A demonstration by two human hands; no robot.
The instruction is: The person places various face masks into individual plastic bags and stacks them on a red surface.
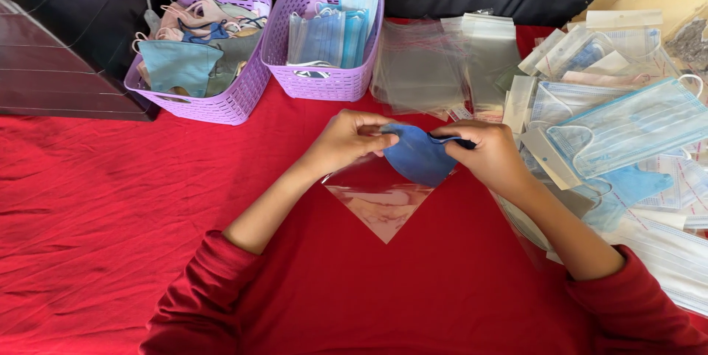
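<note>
Across the whole view, a table (110, 200) draped in red cloth carries every item; a black backdrop hangs behind it.

At the right edge lies a wide heap of packed masks (627, 126), pale blue ones sealed in clear sleeves, overlapping one another and running off the frame.

At the rear left stand 2 purple baskets, touching side by side. The left basket (228, 101) holds loose cloth masks in teal, pink and grey. The right basket (324, 82) holds pale blue pleated masks standing upright.

Between the right basket and the heap lies a stack of empty clear bags (435, 67), flat on the cloth.

At the centre, both forearms in red sleeves reach forward from the near edge. Under the hands lies 1 clear bag (380, 204), turned so that a corner points toward the person, its upper part hidden by the hands and mask.

The left hand (343, 141) is just left of centre, fingers curled together and pinching the left edge of a dark blue mask (419, 156). The right hand (483, 152) has its fingers closed, pinching the mask's right edge and ear loop.

The dark blue mask is held between the 2 hands at table centre, folded into a rounded shape, over the upper part of the clear bag. Whether it rests on the bag cannot be told.
</note>
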